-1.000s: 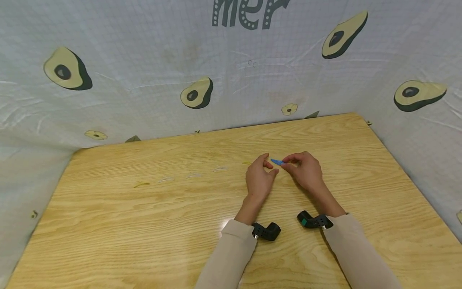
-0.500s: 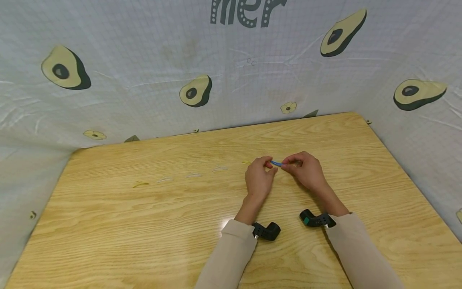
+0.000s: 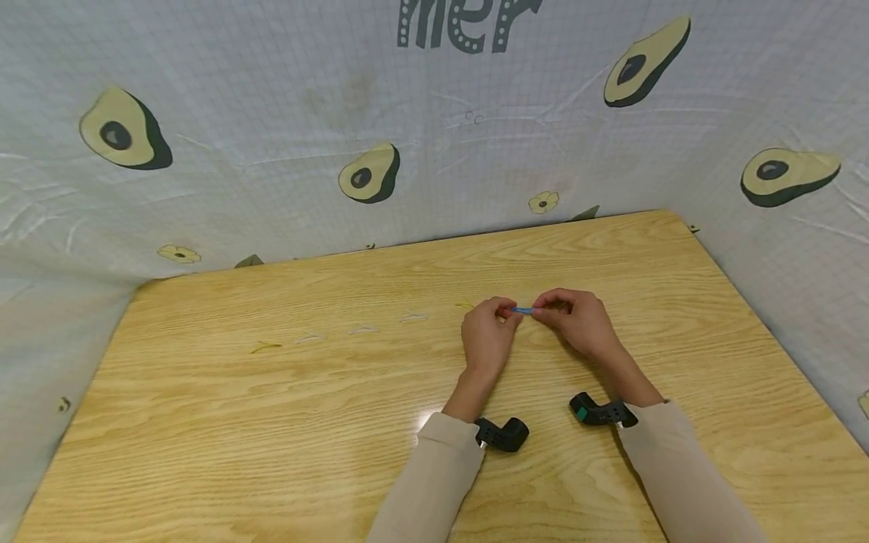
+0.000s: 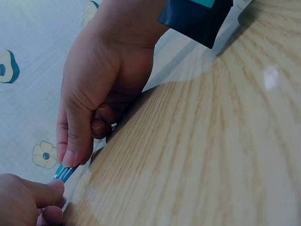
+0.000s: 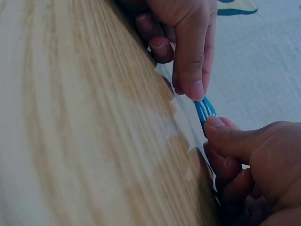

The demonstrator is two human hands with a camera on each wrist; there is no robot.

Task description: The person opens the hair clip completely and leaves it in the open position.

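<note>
A small blue snap hair clip [image 3: 523, 310] is stretched between the two hands over the table. My left hand [image 3: 486, 335] pinches its left end between thumb and index finger. On the other end, the thumb and fingers of my right hand [image 3: 577, 320] have a pinch grip. In the right wrist view the clip [image 5: 203, 111] appears as curved blue strips with gaps between them. Fingertips cover both ends of the clip [image 4: 65, 173] in the left wrist view. A yellow clip [image 3: 465, 305] lies just left of my left hand, partly hidden by it.
More thin clips lie in a slanting row to the left: white ones [image 3: 413, 317] [image 3: 364, 329] [image 3: 311, 338] and a yellow one [image 3: 265, 347]. The wooden table [image 3: 271, 437] meets a hanging avocado-print cloth [image 3: 271, 204] at its back and sides.
My left thumb and index finger have closed onto the blue clip's left end, which stood free of them a second ago. My right hand has shifted slightly right, still holding the clip.
</note>
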